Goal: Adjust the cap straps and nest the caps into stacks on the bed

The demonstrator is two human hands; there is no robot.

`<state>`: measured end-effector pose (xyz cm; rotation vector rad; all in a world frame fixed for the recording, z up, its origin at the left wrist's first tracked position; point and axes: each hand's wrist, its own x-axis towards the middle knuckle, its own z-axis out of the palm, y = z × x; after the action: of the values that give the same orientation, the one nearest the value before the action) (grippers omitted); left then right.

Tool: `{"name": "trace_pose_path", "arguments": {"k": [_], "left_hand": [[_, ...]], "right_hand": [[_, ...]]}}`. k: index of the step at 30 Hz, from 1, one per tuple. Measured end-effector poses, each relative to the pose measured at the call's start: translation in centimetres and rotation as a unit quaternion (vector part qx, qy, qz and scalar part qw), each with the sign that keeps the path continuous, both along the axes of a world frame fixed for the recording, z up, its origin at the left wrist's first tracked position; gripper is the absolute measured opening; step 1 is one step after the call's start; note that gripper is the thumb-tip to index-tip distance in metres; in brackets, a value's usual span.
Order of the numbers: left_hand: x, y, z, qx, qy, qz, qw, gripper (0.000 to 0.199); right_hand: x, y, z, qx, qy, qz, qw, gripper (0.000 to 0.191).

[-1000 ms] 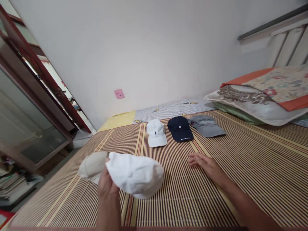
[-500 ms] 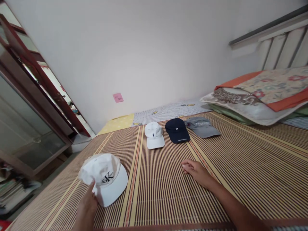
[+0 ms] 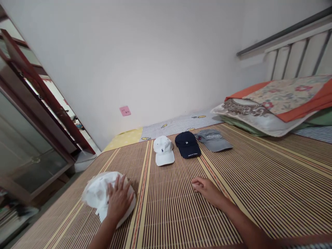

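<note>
At the near left, a large white cap (image 3: 97, 188) lies on the striped mat with its brim toward the right. My left hand (image 3: 119, 197) rests over its front with fingers spread, hiding most of the black lettering. My right hand (image 3: 206, 188) lies on the mat right of centre, fingers loosely curled and nothing seen in them. Beyond my hands stand three more caps in a row: a white cap (image 3: 163, 151) with a small dark emblem, a navy cap (image 3: 187, 144) with small white marks, and a grey cap (image 3: 214, 140) with its brim to the right.
The striped bamboo mat (image 3: 166, 207) covers the bed. Pillows (image 3: 249, 116) under a floral orange-edged cloth (image 3: 287, 95) are stacked at the right, below a slatted headboard (image 3: 293, 57). A pink note (image 3: 125, 110) is on the wall behind. A glass-panelled door (image 3: 38, 145) stands at the left.
My left hand has moved right and up, from the cap's near edge onto its front, covering the lettering. My right hand has stayed in place on the mat. The view has shifted slightly.
</note>
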<state>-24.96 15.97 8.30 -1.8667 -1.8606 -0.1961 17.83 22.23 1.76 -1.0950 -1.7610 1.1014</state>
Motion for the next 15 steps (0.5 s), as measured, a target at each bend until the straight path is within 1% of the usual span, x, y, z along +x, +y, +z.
{"name": "trace_pose_path", "arguments": {"k": [1, 3, 5, 7, 9, 13, 15], "left_hand": [[-0.3, 0.9, -0.1, -0.034, -0.020, 0.049, 0.998, 0.047], [-1.4, 2.3, -0.3, -0.085, -0.084, 0.155, 0.981, 0.058], [-2.4, 3.0, -0.7, -0.098, -0.119, 0.212, 0.965, 0.064], [-2.9, 2.9, -1.1, -0.088, -0.121, 0.225, 0.963, 0.066], [-2.9, 2.3, -1.6, -0.082, -0.121, 0.228, 0.963, 0.067], [-2.3, 0.6, -2.4, -0.096, -0.131, 0.231, 0.959, 0.069], [-1.9, -0.1, -2.5, -0.105, -0.133, 0.233, 0.958, 0.070]], "right_hand": [[0.0, -0.1, 0.2, -0.001, -0.001, 0.000, 1.000, 0.025], [-0.1, -0.3, 0.5, -0.002, -0.002, 0.001, 1.000, 0.024], [-0.1, -0.4, 0.7, -0.002, -0.003, -0.001, 1.000, 0.022], [-0.2, -0.4, 0.8, -0.003, -0.007, -0.002, 1.000, 0.022], [-0.1, -0.4, 0.7, -0.003, -0.012, 0.000, 1.000, 0.022], [-0.1, -0.4, 0.6, -0.003, -0.021, 0.005, 1.000, 0.025], [-0.2, -0.4, 0.4, -0.004, -0.027, 0.006, 1.000, 0.026]]}}
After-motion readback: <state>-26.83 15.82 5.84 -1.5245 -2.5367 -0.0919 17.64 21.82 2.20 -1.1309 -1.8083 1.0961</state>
